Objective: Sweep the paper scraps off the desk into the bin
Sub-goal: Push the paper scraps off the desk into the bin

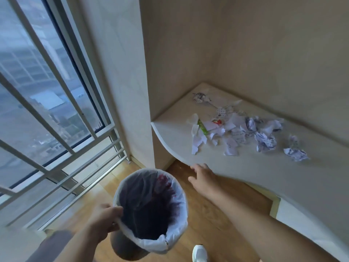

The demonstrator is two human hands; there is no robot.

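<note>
Torn and crumpled paper scraps (238,129) lie spread over the pale desk (264,171), with a green wrapper (203,127) among them. A round bin (151,210) lined with a white bag is held above the wooden floor, below and left of the desk's curved front edge. My left hand (105,220) grips the bin's near left rim. My right hand (203,176) hovers with fingers apart just at the desk's front edge, holding nothing, short of the scraps.
A tall cabinet panel (120,72) stands left of the desk, beside a window with a metal railing (56,129). Desk walls enclose the back and left of the alcove. A white shoe (199,253) shows on the floor at the bottom.
</note>
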